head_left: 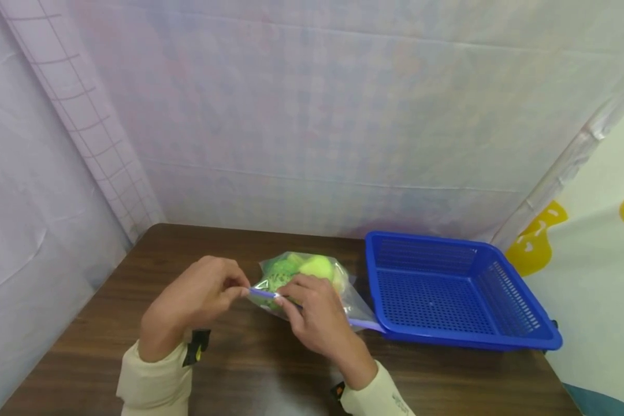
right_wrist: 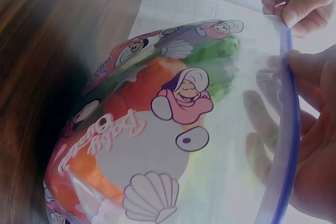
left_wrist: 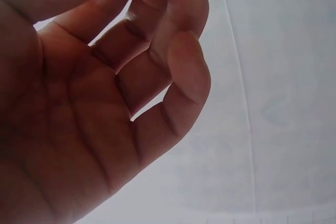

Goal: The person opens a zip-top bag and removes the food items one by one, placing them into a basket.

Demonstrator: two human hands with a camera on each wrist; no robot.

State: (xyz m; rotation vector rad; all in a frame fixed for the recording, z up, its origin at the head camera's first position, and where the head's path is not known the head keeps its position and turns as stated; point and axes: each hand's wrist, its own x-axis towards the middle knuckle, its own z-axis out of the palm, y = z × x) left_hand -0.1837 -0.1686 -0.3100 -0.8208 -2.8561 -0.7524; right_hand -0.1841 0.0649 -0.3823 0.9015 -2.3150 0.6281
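A clear zip bag (head_left: 351,297) with a blue-purple zip strip (head_left: 262,293) lies on the table. In the right wrist view the bag (right_wrist: 181,129) bulges and carries printed cartoon oysters and shells. Green, yellow and orange contents show through the plastic. My left hand (head_left: 203,292) pinches the strip's left end between thumb and fingertips. Close beside it, my right hand (head_left: 314,312) pinches the strip farther along, thumb on the near side and other fingers behind the plastic. Only the curled left hand (left_wrist: 105,93) and the curtain show in the left wrist view.
A blue perforated plastic basket (head_left: 431,300) stands to the right, and the bag's right end reaches its edge. The dark wooden table (head_left: 229,370) backs onto a pale hanging curtain (head_left: 312,127). More cloth (head_left: 36,231) hangs at the left.
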